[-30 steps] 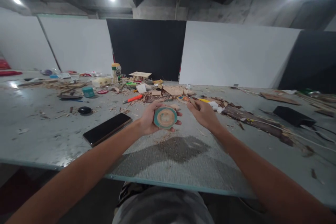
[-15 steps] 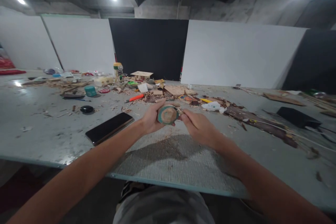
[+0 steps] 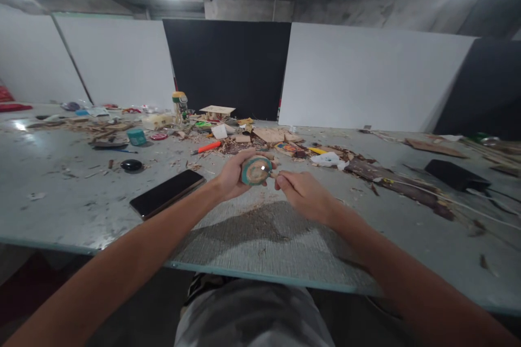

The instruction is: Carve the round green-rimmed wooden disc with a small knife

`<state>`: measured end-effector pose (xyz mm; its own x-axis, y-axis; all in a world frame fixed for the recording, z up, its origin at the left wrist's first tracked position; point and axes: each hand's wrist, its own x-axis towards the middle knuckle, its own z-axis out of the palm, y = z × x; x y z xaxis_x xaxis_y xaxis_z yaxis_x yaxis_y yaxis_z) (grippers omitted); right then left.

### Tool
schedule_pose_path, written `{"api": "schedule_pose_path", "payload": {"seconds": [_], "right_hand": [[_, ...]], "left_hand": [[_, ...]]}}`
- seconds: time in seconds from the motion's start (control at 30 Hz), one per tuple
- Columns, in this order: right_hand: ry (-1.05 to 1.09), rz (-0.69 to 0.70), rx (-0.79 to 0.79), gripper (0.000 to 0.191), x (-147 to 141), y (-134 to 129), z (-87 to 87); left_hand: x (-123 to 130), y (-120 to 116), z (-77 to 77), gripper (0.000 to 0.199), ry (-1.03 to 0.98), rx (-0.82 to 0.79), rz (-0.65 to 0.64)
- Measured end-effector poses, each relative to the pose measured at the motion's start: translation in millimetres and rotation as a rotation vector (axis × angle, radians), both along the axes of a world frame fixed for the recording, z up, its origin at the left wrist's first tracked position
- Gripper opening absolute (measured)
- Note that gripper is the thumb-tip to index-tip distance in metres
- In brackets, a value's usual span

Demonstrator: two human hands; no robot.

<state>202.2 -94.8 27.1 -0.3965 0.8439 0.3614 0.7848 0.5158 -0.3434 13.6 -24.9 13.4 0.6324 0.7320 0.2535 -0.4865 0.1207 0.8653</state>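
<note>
Tool tip [image 3: 264, 168] now over disc [image 3: 252, 172], left fingers [image 3: 274, 165] behind

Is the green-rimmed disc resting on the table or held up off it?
Held up: the left hand grips the disc, its face toward the camera, and a shadow falls on the table below.

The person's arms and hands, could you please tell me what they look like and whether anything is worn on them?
The left arm and right arm show no sleeve, watch or bracelet. The left hand and right hand are without gloves, with no ring that I can make out.
</note>
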Motion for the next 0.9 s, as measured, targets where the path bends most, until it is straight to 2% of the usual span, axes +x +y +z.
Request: {"api": "schedule_pose_path", "payload": {"seconds": [0.27, 0.6, 0.73, 0.9], "right_hand": [[0.042, 0.01, -0.03, 0.035, -3.8, -5.2, 1.9], [0.059, 0.009, -0.024, 0.034, -5.9, -10.5, 2.2], [0.006, -0.07, -0.012, 0.036, -10.9, -14.2, 3.0], [-0.134, -0.131, 0.016, 0.037, -18.2, -17.2, 2.8]], "left_hand": [[1.3, -5.9, 2.7, 0.03, 0.032, 0.034, 0.068], [2.7, -11.7, 3.3, 0.033, 0.012, 0.021, 0.049], [4.4, -9.9, 0.5, 0.032, 0.003, 0.113, 0.056], [5.7, -7.3, -2.3, 0.031, 0.109, 0.271, 0.153]]}}
